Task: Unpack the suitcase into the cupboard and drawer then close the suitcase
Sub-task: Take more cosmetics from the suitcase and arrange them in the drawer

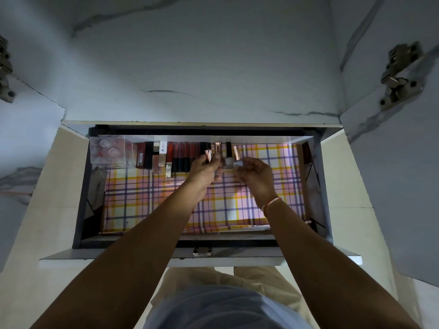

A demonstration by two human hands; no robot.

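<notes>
1. Leftmost, at ten o'clock inside the open drawer (pixel 316 186): clear plastic box (pixel 108 150) with round transparent pieces, tucked into the back corner.
2. Just right of it, along the back wall: row of lipsticks and gloss tubes (pixel 174 156), red, black and gold, packed side by side, some upright, some lying.
3. Under everything: plaid liner (pixel 147 200) in pink, yellow and purple, covering the drawer floor.
4. Near centre, toward twelve o'clock: left hand (pixel 205 172), fingers curled around a rose-gold-capped bottle (pixel 208 156), cap pointing to the back wall.
5. Directly behind that hand: second rose-gold-capped bottle (pixel 218 147) and a black-capped nail polish (pixel 228 156), standing at the end of the row.
6. Slightly right of centre: right hand (pixel 257 178), fingertips pinching the pale base of a copper-capped nail polish (pixel 236 157), held just beside the black-capped one; whether resting on the liner, cannot tell.
7. On the right wrist: thin orange thread band (pixel 272 202).
8. At two o'clock, on the cupboard door: metal hinge (pixel 399 74).
</notes>
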